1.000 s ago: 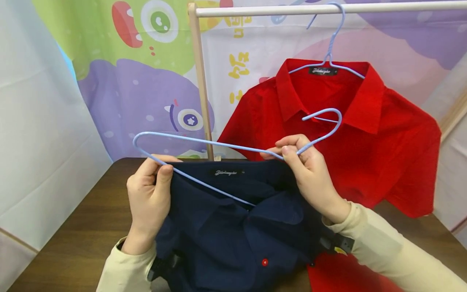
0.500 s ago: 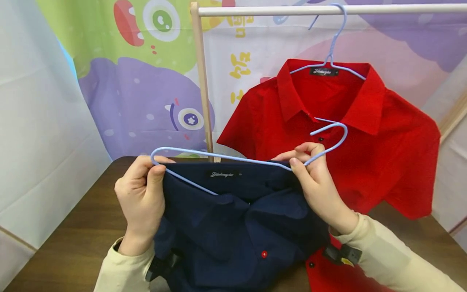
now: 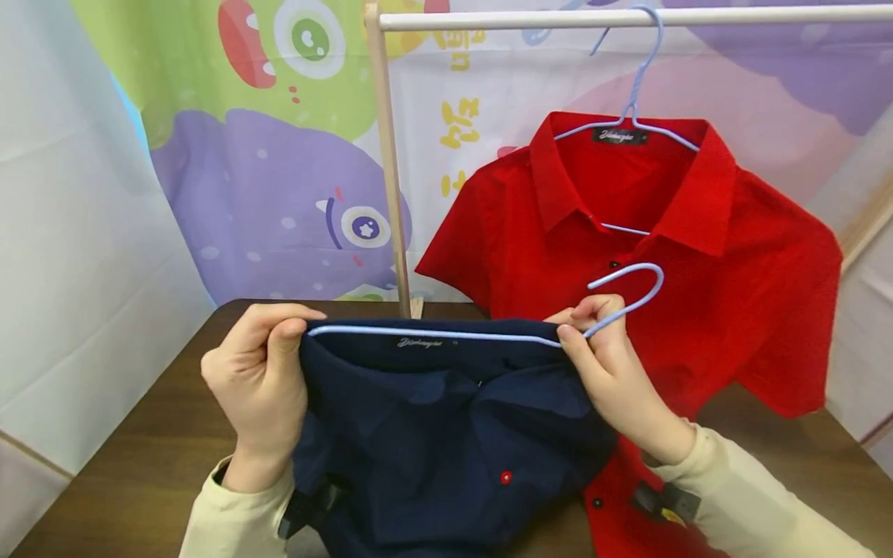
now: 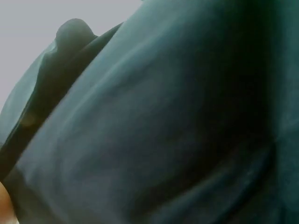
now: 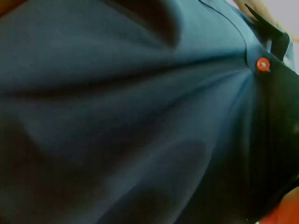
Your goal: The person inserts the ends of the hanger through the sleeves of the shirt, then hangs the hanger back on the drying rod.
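A navy shirt (image 3: 418, 434) with a red button (image 3: 506, 477) hangs between both hands in the head view. My left hand (image 3: 261, 380) pinches its collar edge between thumb and fingers. A light blue hanger (image 3: 432, 333) lies along the neck opening, its left end just inside the collar and its lower part hidden in the cloth. My right hand (image 3: 614, 372) pinches the hanger near the base of its hook (image 3: 645, 271), together with the collar's right side. Dark cloth (image 4: 140, 116) fills the left wrist view. In the right wrist view, the shirt front (image 5: 140, 102) shows creases.
A red shirt (image 3: 753, 294) hangs on another light blue hanger (image 3: 638, 77) from a white rail (image 3: 502, 21), right behind my right hand. The rack's wooden post (image 3: 387, 155) stands at centre-left. Beneath is a brown wooden table (image 3: 160, 442); a cartoon-printed curtain (image 3: 279, 178) hangs behind.
The held hanger has moved down and rightward, its left end sinking into the navy collar. My left hand has shifted left along the collar; my right hand has lowered and moved right.
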Demonstrator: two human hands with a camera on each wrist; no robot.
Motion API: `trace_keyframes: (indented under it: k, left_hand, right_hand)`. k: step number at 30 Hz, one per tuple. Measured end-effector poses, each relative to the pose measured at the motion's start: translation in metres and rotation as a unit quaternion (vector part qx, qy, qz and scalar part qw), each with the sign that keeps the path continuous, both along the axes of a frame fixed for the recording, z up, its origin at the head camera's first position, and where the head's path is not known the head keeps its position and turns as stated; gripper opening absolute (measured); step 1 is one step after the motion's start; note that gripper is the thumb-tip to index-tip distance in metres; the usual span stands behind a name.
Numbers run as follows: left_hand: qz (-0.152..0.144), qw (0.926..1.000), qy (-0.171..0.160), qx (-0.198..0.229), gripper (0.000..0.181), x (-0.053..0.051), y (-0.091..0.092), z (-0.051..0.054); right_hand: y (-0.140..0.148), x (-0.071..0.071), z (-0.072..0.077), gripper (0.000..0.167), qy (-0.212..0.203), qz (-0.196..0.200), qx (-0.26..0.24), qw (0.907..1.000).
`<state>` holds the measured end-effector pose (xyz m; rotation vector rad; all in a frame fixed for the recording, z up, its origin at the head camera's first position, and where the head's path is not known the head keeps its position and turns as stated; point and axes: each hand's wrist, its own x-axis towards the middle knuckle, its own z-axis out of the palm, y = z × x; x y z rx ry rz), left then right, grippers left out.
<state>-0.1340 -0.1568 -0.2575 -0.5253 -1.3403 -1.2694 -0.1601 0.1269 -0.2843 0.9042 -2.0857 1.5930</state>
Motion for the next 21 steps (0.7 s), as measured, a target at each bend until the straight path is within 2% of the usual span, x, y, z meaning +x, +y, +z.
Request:
trace_keyframes:
  k: [3, 5, 8, 12, 16, 19, 21]
  left_hand:
    - [0.032, 0.9974, -0.01, -0.064, 0.041, 0.001, 0.002, -0.003]
    - [0.054, 0.9917, -0.019, -0.115, 0.04, 0.001, 0.003, -0.005]
    - [0.076, 0.9795, -0.04, -0.182, 0.042, -0.001, 0.004, -0.006]
    - [0.073, 0.9608, -0.064, -0.259, 0.045, -0.005, 0.003, -0.007]
    - [0.032, 0.9335, -0.088, -0.346, 0.045, -0.007, -0.002, -0.005]
    - [0.004, 0.9036, -0.127, -0.409, 0.045, -0.007, -0.008, -0.003]
    - [0.007, 0.8848, -0.149, -0.442, 0.048, -0.007, -0.01, -0.003]
  right_hand:
    - [-0.002, 0.0, -0.003, 0.021, 0.043, -0.028, 0.057, 0.9971]
    - [-0.002, 0.001, -0.004, 0.023, 0.072, -0.048, 0.081, 0.993]
    - [-0.003, 0.0, 0.0, 0.024, 0.086, -0.053, 0.061, 0.993]
    - [-0.003, -0.004, 0.008, 0.025, 0.107, -0.062, 0.05, 0.991]
    - [-0.002, -0.008, 0.012, 0.024, 0.107, -0.062, 0.034, 0.9918]
    - [0.0, -0.01, 0.014, 0.023, 0.098, -0.052, 0.017, 0.9937]
    - [0.001, -0.011, 0.015, 0.023, 0.095, -0.044, 0.015, 0.9944]
